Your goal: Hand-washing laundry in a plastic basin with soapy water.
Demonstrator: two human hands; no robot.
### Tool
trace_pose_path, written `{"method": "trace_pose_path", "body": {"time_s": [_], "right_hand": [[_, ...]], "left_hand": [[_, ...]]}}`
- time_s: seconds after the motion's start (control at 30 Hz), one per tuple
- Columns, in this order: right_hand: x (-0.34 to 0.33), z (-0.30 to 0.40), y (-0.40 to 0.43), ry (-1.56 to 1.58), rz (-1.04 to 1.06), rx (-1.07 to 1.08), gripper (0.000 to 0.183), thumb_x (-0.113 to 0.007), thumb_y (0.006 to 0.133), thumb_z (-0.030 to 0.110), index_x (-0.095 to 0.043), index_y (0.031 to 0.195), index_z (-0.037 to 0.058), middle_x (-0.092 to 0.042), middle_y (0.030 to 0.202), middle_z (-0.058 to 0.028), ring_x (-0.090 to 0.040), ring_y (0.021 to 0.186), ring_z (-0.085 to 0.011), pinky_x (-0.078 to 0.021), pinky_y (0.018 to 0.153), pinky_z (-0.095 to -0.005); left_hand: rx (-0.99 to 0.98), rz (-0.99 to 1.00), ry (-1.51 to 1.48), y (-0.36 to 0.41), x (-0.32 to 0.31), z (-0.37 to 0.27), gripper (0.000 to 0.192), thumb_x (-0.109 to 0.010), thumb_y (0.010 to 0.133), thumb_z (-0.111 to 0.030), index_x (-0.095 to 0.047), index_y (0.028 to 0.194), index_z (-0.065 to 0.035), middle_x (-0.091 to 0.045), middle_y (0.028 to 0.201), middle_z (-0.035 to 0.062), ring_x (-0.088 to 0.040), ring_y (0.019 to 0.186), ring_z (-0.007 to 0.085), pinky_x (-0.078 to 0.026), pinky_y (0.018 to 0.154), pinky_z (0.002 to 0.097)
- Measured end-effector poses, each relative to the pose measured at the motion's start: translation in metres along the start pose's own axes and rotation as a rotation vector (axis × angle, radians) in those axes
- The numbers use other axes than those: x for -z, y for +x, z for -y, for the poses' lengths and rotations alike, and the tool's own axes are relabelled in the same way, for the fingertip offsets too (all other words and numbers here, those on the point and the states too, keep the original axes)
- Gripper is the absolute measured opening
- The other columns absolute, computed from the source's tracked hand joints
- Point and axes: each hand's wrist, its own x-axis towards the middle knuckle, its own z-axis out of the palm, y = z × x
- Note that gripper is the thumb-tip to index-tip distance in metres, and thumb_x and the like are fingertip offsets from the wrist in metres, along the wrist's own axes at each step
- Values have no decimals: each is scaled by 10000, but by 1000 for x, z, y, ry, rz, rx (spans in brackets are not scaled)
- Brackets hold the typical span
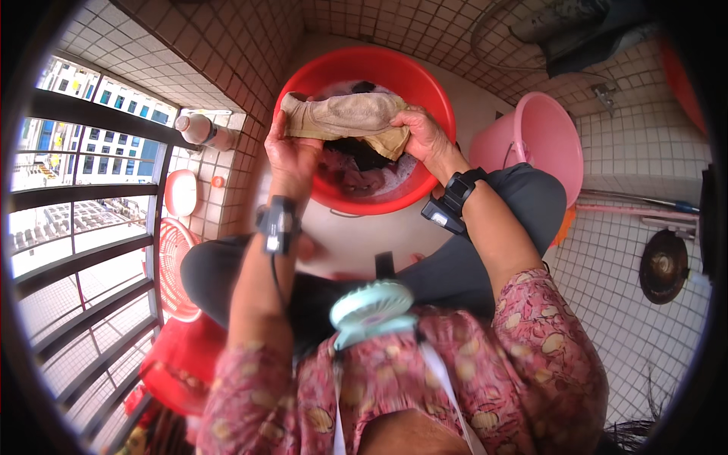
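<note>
A beige cloth or garment (347,114) is stretched between my two hands, over a round red plastic basin (372,207). My left hand (293,151) holds its left end from below, fingers partly hidden behind the fabric. Its right end is pinched in my right hand (424,133), where a yellowish edge hangs down. Under the cloth, dark and reddish wet laundry (358,173) lies in sudsy water in the basin. Both my wrists carry strapped black devices.
Right of the basin a pink bucket (551,142) lies tilted by my knee. A plastic bottle (199,129) stands on the tiled ledge at left, above a pink strainer basket (176,267) beside the railing (91,199). A tap (606,96) and a dark pan (664,266) are at right.
</note>
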Motion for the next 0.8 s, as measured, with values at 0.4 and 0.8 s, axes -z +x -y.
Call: {"method": "trace_pose_path", "body": {"time_s": [0.4,0.8], "right_hand": [[-11,12,-2,94,112,16,426,-488,727,22,-486,1152,-7,-552,1113,-130,-537,1031,-242,-412,941,-379],[-24,-8,-3,56,256,-314,295,-568,827,141,-564,1067,-31,-619,1016,-111,-603,913,-206,-473,843,-331]], "left_hand": [[254,80,109,-4,4,15,324,-425,880,-245,-487,1144,-68,-547,1132,146,-515,1056,330,-389,919,495],[368,-2,187,-12,-2,50,540,-526,855,-408,-413,1230,-37,-483,1225,130,-462,1131,285,-347,987,434]]}}
